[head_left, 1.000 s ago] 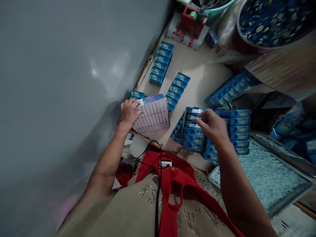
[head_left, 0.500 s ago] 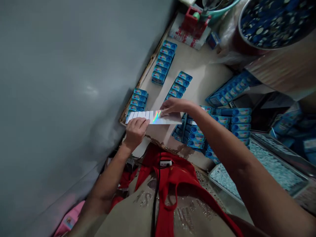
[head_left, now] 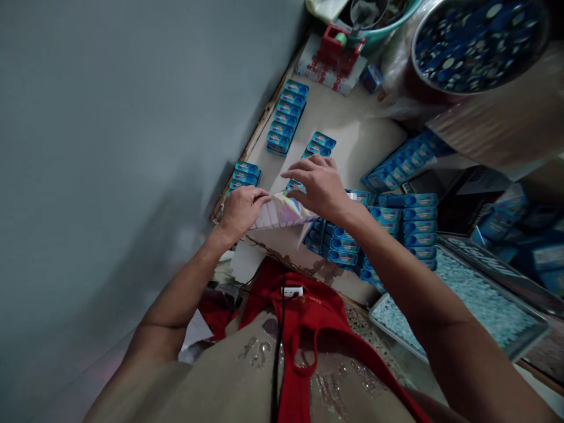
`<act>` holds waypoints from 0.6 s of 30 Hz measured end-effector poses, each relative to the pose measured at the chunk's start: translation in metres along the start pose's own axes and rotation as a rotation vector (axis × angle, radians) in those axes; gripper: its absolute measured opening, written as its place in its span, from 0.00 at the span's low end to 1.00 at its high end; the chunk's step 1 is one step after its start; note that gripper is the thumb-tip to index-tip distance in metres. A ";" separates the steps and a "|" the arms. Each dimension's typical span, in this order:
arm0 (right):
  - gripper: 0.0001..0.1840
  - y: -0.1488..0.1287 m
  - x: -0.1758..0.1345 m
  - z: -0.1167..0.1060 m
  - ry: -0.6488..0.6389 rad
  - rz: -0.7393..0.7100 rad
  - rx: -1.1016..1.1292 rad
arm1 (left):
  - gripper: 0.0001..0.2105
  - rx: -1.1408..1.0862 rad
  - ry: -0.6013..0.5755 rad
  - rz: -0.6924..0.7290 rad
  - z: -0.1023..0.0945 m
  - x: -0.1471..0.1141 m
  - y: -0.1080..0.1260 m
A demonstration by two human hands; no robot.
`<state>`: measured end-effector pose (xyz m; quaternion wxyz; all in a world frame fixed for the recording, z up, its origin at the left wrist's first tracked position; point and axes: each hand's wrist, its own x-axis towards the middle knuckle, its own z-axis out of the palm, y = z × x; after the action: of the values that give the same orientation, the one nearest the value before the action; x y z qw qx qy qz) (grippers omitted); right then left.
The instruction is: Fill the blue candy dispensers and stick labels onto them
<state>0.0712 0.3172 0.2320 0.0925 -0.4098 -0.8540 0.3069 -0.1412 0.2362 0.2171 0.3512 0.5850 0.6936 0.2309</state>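
Observation:
A shiny, rainbow-reflecting strip (head_left: 285, 212) with parallel dividing lines hangs tilted over the near part of the table. My left hand (head_left: 243, 212) pinches it at the left end, thumb and fingers closed. Just above its right part is my right hand (head_left: 321, 187), fingers stretched out and apart; whether the thumb touches the strip I cannot tell. Beyond my left hand lies a short row of small blue packs (head_left: 245, 170). Another row of blue packs (head_left: 322, 141) is partly covered by my right hand, and a further stacked row (head_left: 287, 114) lies along the wall edge.
Stacked blue packs (head_left: 342, 244) stand right of the strip. A tray of small pale-blue pieces (head_left: 484, 311) is at lower right. Farther back are a red tape dispenser (head_left: 331, 48) and a large pot (head_left: 414, 64) of blue and white pieces. The grey wall (head_left: 110, 117) borders the left.
My right hand has lifted off the strip and its fingers have spread. The strip has tipped, now showing a lined lower edge, while my left hand keeps hold of it.

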 end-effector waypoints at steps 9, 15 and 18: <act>0.17 -0.027 -0.022 0.054 0.238 -0.108 -0.260 | 0.07 0.129 -0.032 -0.061 -0.009 0.005 0.026; 0.20 -0.027 -0.047 0.076 0.309 -0.146 -0.247 | 0.09 0.133 -0.030 -0.115 -0.013 0.002 0.022; 0.16 -0.027 -0.054 0.070 0.304 -0.143 -0.204 | 0.09 0.148 -0.020 -0.120 -0.019 -0.001 0.022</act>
<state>0.0601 0.2322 0.1975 0.1997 -0.3970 -0.8838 0.1460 -0.1412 0.2419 0.2452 0.3272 0.5688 0.7392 0.1520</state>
